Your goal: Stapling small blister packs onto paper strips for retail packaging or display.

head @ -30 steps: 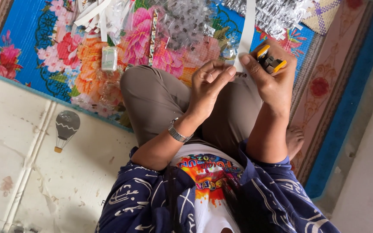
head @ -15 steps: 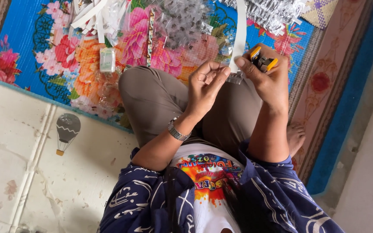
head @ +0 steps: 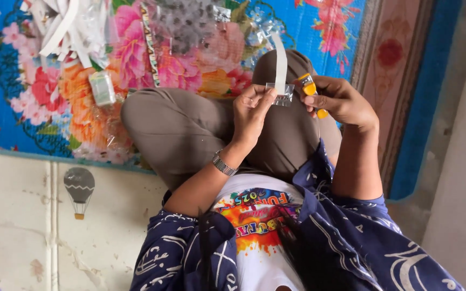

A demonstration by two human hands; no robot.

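Clear plastic packet (head: 283,95) on a white strip (head: 280,62), pinched by the left hand (head: 252,110); the right hand (head: 341,99) grips a yellow stapler (head: 313,92) beside it, seemingly about to fasten them.

Bright, even daylight, soft shadows, sharp focus, no glare.

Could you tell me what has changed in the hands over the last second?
The left hand has pinched a small clear plastic packet at the lower end of the white paper strip. The right hand has moved slightly apart, its yellow and black tool now beside the strip. Both grips, the crossed legs and the flowered mat stayed.
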